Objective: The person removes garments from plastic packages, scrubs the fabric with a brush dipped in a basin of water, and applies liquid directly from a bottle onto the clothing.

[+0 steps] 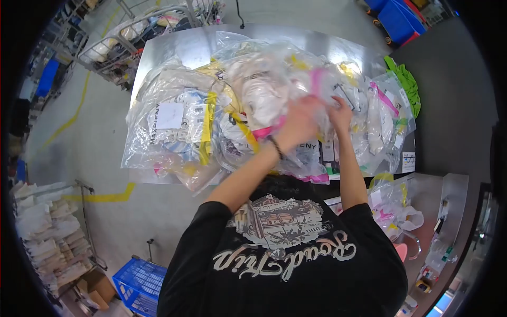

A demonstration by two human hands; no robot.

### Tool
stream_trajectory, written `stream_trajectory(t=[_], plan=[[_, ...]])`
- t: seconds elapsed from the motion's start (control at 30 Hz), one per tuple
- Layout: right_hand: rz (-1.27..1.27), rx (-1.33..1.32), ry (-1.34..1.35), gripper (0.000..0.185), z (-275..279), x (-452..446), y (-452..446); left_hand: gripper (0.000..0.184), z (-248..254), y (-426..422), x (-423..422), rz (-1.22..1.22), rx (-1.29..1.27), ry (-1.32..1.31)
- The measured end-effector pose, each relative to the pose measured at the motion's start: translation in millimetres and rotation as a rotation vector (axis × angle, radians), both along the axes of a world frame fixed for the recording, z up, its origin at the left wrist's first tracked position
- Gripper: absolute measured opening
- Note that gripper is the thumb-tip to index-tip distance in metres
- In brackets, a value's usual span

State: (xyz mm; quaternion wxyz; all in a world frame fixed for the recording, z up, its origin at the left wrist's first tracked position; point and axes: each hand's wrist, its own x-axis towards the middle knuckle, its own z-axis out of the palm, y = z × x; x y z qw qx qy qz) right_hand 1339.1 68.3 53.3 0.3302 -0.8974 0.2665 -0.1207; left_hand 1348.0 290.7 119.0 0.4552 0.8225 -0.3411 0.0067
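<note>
A metal table (pixel 158 49) is covered with clear plastic bags of folded clothing. My left hand (pixel 302 124), blurred by motion, is over the bags near the middle, beside a bag of white clothing (pixel 261 100) with a pink strip. My right hand (pixel 340 113) is just to its right, fingers bent at the plastic near a small dark-edged tag; what it grips is too small to make out. To the left lies a large bag (pixel 182 119) with a white label and yellow tape. Bags with pink strips (pixel 383 103) lie on the right.
Green fabric (pixel 406 87) lies at the table's right end. A wire cage cart (pixel 132 42) with bags stands at the back left, blue bins (pixel 396 21) at the back right. A blue crate (pixel 140 285), a cardboard box (pixel 96 288) and stacked packages (pixel 50 238) are at the lower left.
</note>
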Motion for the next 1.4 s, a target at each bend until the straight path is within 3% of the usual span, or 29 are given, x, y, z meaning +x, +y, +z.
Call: stream_trajectory(t=[0.1, 0.2, 0.27, 0.3, 0.33, 0.4, 0.47, 0.53, 0.63, 0.7, 0.77, 0.8, 0.9, 0.97, 1.0, 1.03, 1.07, 1.1, 1.17, 1.2, 1.27, 1.33, 1.37, 1.4], plan=[[-0.056, 0.357, -0.083, 0.047, -10, -20, -54, 0.07, 1, -32, -51, -0.27, 0.169, -0.074], [-0.095, 0.429, -0.095, 0.045, 8, -47, -48, 0.07, 4, -6, -69, -0.361, -0.012, -0.002], [-0.136, 0.505, -0.121, 0.043, 31, -68, -37, 0.065, -7, 24, -67, -0.144, -0.13, -0.112], [-0.142, 0.509, -0.12, 0.043, 40, -77, -28, 0.056, -2, 45, -60, 0.087, -0.034, -0.341], [-0.146, 0.433, -0.212, 0.041, 50, -83, -17, 0.055, 13, 66, -53, 0.24, -0.169, -0.201], [-0.148, 0.279, -0.386, 0.039, 68, -93, 13, 0.064, -10, 108, -34, 0.575, -0.146, -0.32], [-0.136, 0.197, -0.56, 0.034, 91, -98, 47, 0.06, -11, 128, -31, 0.712, -0.137, -0.271], [-0.128, 0.194, -0.654, 0.03, 104, -101, 80, 0.049, -37, 133, -23, 0.58, 0.041, -0.225], [0.325, -0.034, -0.606, 0.028, 117, -99, 125, 0.039, -63, 136, -1, 0.439, 0.203, -0.183], [0.613, 0.007, -0.461, 0.029, 139, -93, 148, 0.031, -74, 134, 21, 0.419, -0.052, 0.205], [0.643, 0.167, 0.018, 0.038, 149, -95, 154, 0.024, -78, 137, 43, 0.379, -0.305, 0.59], [0.635, 0.166, 0.018, 0.038, 142, -96, 152, 0.024, -71, 147, 52, 0.371, -0.304, 0.592], [0.733, -0.27, -0.163, 0.052, 79, -92, 121, 0.02, 1, 202, 87, 0.435, -0.731, 0.54], [0.679, -0.028, -0.031, 0.063, 57, -83, 89, 0.02, 42, 245, 103, 0.435, -0.895, 0.406], [0.579, 0.352, 0.15, 0.069, 51, -75, 74, 0.023, 56, 277, 111, 0.376, -0.84, 0.308], [0.406, 0.29, 0.037, 0.065, 46, -71, 74, 0.023, 77, 292, 102, 0.426, -0.878, 0.287], [0.381, -0.068, -0.094, 0.061, 44, -70, 75, 0.023, 97, 308, 88, 0.481, -0.916, 0.26], [0.349, -0.425, -0.222, 0.056, 43, -70, 80, 0.024, 107, 324, 80, 0.53, -0.896, 0.213], [0.141, -0.667, -0.408, 0.051, 97, -65, 130, 0.028, 108, 343, 61, 0.501, -0.697, 0.077], [0.142, -0.66, -0.409, 0.051, 96, -67, 151, 0.028, 98, 354, 56, 0.504, -0.691, 0.075], [0.494, 0.061, -0.438, 0.047, 94, -67, 190, 0.032, 57, 372, 46, 0.71, -0.07, 0.032], [0.681, 0.44, -0.137, 0.042, 75, -65, 236, 0.041, 6, 371, 37, 0.683, 0.1, 0.148], [0.821, 0.133, -0.269, 0.051, 41, -61, 256, 0.052, -29, 378, 35, 0.618, 0.236, 0.189], [0.774, -0.184, -0.241, 0.055, 14, -62, 274, 0.066, -34, 363, 23, 0.585, 0.512, 0.226]])
